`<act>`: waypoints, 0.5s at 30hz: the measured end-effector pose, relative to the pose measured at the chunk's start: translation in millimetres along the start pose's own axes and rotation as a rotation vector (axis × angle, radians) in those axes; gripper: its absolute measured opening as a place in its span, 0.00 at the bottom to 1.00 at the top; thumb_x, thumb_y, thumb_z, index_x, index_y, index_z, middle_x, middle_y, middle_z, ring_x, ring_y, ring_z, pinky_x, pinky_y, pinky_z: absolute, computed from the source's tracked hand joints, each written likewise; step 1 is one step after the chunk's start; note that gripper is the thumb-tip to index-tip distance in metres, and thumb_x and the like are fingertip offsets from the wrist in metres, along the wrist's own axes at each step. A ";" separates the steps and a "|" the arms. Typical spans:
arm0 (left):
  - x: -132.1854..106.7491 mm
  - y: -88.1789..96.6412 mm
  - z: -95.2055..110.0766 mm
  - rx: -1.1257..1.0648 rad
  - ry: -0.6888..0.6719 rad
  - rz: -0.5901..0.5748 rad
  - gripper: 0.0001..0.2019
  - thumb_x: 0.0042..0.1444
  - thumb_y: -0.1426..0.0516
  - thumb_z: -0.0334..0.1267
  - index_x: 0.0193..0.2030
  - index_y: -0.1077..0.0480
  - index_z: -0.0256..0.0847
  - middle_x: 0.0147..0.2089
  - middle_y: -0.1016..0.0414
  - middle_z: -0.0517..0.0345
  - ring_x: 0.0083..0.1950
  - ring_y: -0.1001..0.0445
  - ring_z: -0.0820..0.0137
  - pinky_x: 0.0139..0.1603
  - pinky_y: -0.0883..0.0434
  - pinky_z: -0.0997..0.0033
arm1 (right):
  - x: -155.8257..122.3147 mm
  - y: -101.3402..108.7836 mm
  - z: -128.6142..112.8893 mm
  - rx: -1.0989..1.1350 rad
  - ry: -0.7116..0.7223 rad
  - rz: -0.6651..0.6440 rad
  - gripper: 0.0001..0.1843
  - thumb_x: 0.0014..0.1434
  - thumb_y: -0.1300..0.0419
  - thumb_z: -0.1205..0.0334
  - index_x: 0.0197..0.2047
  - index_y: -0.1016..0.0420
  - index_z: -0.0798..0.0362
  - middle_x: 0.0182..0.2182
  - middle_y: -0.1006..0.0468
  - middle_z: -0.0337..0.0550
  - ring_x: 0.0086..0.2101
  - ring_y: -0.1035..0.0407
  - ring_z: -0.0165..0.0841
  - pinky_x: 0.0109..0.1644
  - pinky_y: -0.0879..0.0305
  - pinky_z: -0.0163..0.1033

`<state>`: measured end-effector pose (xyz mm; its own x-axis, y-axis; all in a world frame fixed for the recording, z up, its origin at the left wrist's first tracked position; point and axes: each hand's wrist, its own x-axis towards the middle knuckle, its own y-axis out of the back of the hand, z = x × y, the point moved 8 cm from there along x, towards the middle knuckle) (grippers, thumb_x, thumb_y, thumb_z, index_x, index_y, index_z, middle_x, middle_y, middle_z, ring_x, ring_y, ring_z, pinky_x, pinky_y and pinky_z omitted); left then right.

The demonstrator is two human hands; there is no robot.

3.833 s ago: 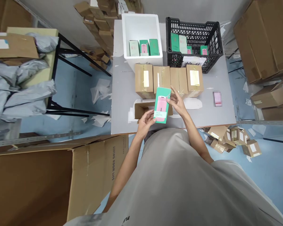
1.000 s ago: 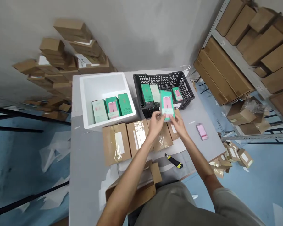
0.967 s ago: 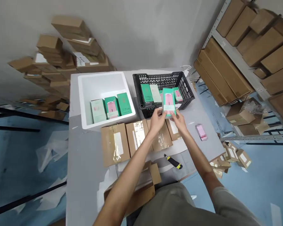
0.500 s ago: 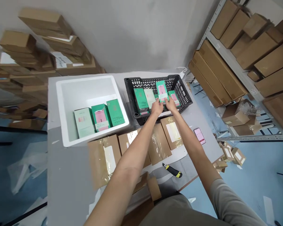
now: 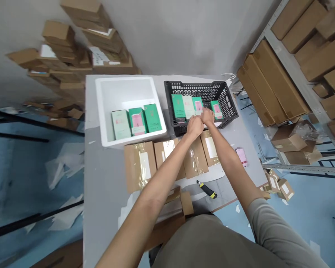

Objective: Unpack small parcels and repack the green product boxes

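A black plastic crate [image 5: 176,87] holds green and white printed boxes standing in a row, including a green box with a pink picture [image 5: 198,104]. My left hand [image 5: 195,126] is closed at the crate's near rim, just below that box. What its curled fingers hold is hidden. Beside it and touching it, my right hand [image 5: 208,116] bends its fingers around the lower right corner of the same box. Another green box with a pink picture [image 5: 216,110] leans at the crate's right side, apart from the row.
A white foam box [image 5: 100,111] with a white box [image 5: 121,125] and green boxes [image 5: 153,118] stands left. Taped cartons [image 5: 134,160] line the crate's near side. A yellow-black utility knife [image 5: 207,189] and a phone [image 5: 241,156] lie nearer me. Shelving [image 5: 284,56] rises right.
The green box with the pink picture has gone down from above the crate into the row beside the white box. Both hands have drawn closer together. The view has shifted.
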<state>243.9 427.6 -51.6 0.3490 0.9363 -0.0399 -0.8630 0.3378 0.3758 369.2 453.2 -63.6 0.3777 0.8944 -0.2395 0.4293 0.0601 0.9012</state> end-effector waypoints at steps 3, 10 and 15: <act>-38.3 39.9 4.8 -0.032 -0.007 0.043 0.12 0.62 0.34 0.26 0.50 0.14 0.39 0.61 0.11 0.33 0.78 0.22 0.34 0.89 0.36 0.36 | -32.3 14.5 -9.1 0.122 0.106 0.162 0.34 0.80 0.49 0.65 0.84 0.29 0.59 0.85 0.30 0.64 0.84 0.38 0.49 0.92 0.53 0.62; -217.6 180.5 -57.0 -0.217 0.107 0.412 0.15 0.65 0.30 0.42 0.56 0.11 0.44 0.65 0.09 0.45 0.75 0.16 0.43 0.89 0.32 0.37 | -207.1 -9.7 -13.0 0.472 0.409 0.240 0.27 0.80 0.40 0.48 0.76 0.20 0.44 0.78 0.19 0.54 0.80 0.30 0.49 0.93 0.60 0.72; -380.1 220.8 -134.4 -0.202 0.401 0.555 0.19 0.67 0.33 0.44 0.60 0.13 0.40 0.67 0.09 0.41 0.73 0.13 0.49 0.85 0.25 0.43 | -324.4 -57.4 10.3 0.614 0.424 0.101 0.25 0.78 0.36 0.41 0.67 0.13 0.46 0.68 0.11 0.56 0.71 0.19 0.52 0.92 0.52 0.75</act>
<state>-128.4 159.2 -77.9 -0.2893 0.9255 -0.2444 -0.9387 -0.2242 0.2618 230.5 155.0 -41.3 0.1440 0.9840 0.1052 0.8364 -0.1779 0.5184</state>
